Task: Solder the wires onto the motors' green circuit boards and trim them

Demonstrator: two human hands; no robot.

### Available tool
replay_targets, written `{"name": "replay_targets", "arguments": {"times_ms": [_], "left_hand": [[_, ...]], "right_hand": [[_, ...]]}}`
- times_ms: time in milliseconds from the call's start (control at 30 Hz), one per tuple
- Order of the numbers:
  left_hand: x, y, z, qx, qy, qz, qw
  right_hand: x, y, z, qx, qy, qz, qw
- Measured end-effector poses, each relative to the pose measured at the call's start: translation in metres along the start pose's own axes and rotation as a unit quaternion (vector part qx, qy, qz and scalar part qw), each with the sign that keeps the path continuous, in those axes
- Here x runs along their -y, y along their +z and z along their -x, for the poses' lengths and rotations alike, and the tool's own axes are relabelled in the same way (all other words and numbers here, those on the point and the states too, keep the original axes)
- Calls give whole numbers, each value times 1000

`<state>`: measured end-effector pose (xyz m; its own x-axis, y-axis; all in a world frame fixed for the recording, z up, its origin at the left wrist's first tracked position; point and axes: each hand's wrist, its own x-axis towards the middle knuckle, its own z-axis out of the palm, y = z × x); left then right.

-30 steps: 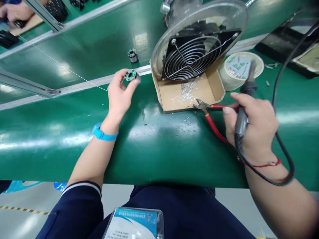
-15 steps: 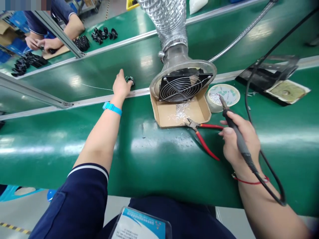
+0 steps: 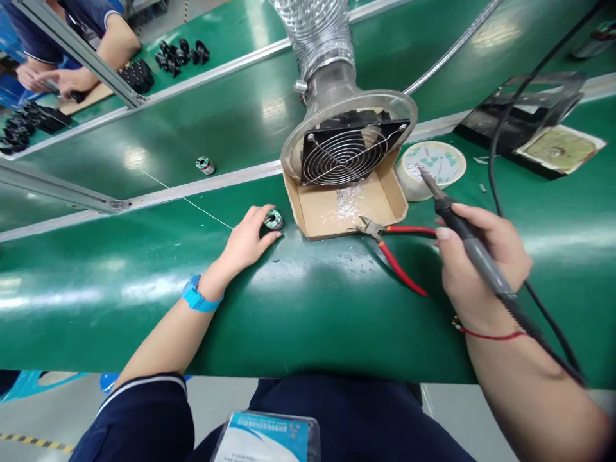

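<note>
The thumb and fingers of my left hand (image 3: 250,239) are closed round a small spool (image 3: 274,220), which looks like solder wire, at the green tabletop left of the cardboard tray. A thin pale wire (image 3: 206,212) runs away to the left from that hand. Held in my closed right hand (image 3: 476,263) is a soldering iron (image 3: 474,250), its tip pointing up-left over the tape roll (image 3: 436,170). Red-handled side cutters (image 3: 392,247) lie between my hands, jaws at the front edge of the cardboard tray (image 3: 332,224).
A fume fan (image 3: 353,154) with a silver duct (image 3: 317,32) stands above the tray. Past the metal rail is a similar spool (image 3: 205,165). The iron's stand with a yellowish sponge (image 3: 561,151) sits at right. Across the bench a co-worker's hands (image 3: 58,80) handle black parts (image 3: 180,56).
My left hand has come from the rail towards me with the spool, leaving the similar spool in view beyond the rail. The soldering iron has stayed over the tape roll.
</note>
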<state>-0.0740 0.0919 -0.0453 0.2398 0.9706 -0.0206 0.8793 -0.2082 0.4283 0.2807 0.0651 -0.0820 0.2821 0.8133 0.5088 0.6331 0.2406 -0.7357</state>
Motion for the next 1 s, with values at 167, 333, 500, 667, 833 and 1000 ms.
{"name": "replay_targets", "arguments": {"times_ms": [167,333,500,667,833,1000], "left_hand": [[-38,10,35,48,21,133,990],[-84,15,50,114,42,303,945],[-103,17,51,138,85,363,918],[-104,15,52,160,90,388,903],[-102,14,52,142,108,356,917],[-100,16,52,139,103,343,923]], "right_hand": [[41,-5,9,5,5,-161,987],[89,-13,18,224,27,-165,960],[107,-12,11,334,-5,-162,929],[110,-12,0,420,34,-169,891],[112,-10,-3,438,29,-173,882],[110,-2,2,424,11,-188,886]]}}
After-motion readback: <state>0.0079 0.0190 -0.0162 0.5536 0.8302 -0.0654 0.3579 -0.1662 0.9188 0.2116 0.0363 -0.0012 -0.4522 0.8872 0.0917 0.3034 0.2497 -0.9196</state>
